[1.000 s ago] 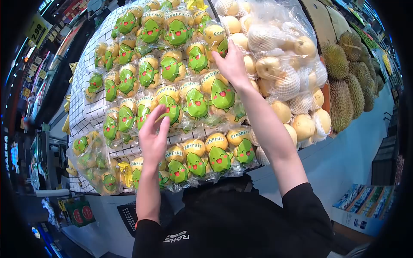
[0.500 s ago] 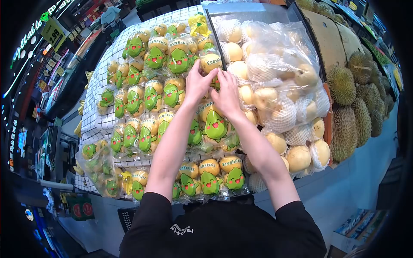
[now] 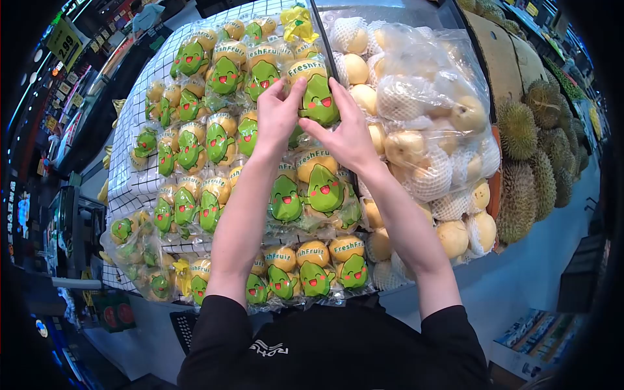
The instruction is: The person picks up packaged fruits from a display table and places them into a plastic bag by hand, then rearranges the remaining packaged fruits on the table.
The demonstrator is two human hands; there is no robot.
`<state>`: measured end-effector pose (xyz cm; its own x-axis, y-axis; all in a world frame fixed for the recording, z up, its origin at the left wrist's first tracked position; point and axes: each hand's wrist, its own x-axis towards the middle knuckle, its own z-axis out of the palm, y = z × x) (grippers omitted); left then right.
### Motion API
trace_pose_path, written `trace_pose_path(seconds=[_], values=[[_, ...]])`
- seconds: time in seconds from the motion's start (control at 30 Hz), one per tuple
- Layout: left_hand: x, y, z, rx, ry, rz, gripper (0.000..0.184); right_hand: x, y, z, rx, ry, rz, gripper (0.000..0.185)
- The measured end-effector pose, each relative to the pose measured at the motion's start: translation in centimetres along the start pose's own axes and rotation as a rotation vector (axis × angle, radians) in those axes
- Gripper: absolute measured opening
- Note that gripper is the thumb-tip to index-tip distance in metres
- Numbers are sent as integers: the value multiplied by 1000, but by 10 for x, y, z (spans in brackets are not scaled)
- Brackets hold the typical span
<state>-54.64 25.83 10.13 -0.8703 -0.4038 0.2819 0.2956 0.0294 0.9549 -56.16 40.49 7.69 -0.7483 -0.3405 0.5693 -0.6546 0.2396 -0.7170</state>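
Observation:
Between my two hands is a bagged pear (image 3: 320,103), a round yellow fruit in a clear bag printed "FreshFruit" with a smiling green cartoon. My left hand (image 3: 279,116) grips its left side, thumb near the top of the print. My right hand (image 3: 350,135) is closed around the right side, thumb under the cartoon's lower edge; some fingertips are hidden behind the fruit. It sits at the right end of the display, beside the black divider (image 3: 330,51). More bagged pears (image 3: 325,185) in the same print lie in rows around and below my hands.
Right of the divider are loose pears (image 3: 452,239) in white foam nets, partly under a clear plastic bag (image 3: 448,97). Durians (image 3: 519,195) are piled at the far right. A yellow bundle (image 3: 298,25) lies at the back, and a checked cloth (image 3: 133,175) covers the left side.
The bagged pear has turned and come up between my hands, so its green cartoon now faces me. My hands have spread to its two sides. The view has shifted slightly.

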Motion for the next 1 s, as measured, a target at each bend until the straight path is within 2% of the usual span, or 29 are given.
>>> trace_pose_path(seconds=[0.03, 0.1, 0.13, 0.23, 0.27, 0.33, 0.37, 0.43, 0.57, 0.63, 0.67, 0.77, 0.83, 0.93, 1.0], values=[[-4, 3, 1, -3, 0, -1, 36, -1, -4, -5, -3, -1, 0, 93], [-16, 10, 2, -45, -10, -203, 35, -5, -10, -13, -6, -129, 4, 94], [-11, -1, -13, 74, -105, -262, 40, -6, -9, -16, -12, -134, 0, 94], [-8, -16, -18, 31, -170, -370, 48, -10, -6, -24, 104, -232, 57, 86], [-7, -19, -19, 27, -167, -368, 48, -8, -6, -26, 231, -262, 157, 79], [-13, -12, -15, 218, -163, -347, 58, -5, -10, -33, 387, -330, 382, 67], [-14, -9, -15, 215, -163, -350, 58, -6, -7, -33, 384, -332, 385, 67], [-16, -2, -14, 518, -169, -277, 63, -10, 2, -32, 407, -318, 340, 60], [-21, 9, -11, 553, -195, -211, 72, -10, 15, -30, 475, -318, 373, 57], [-19, -1, -11, 541, -321, -138, 71, -8, 17, -28, 455, -307, 338, 56], [-19, -16, -10, 523, -271, -63, 65, -6, 18, -27, 456, -309, 338, 56], [-17, -18, -7, 466, -242, -128, 66, -1, 21, -25, 301, -320, 295, 59], [-16, -12, -4, 457, -250, -150, 66, 3, 25, -23, 33, -325, 164, 65], [-11, -13, -6, 416, -259, -190, 66, 8, 24, -21, -144, -322, 208, 70], [-7, -14, -7, 384, -264, -209, 65, 12, 32, -17, -136, -331, 197, 71]])
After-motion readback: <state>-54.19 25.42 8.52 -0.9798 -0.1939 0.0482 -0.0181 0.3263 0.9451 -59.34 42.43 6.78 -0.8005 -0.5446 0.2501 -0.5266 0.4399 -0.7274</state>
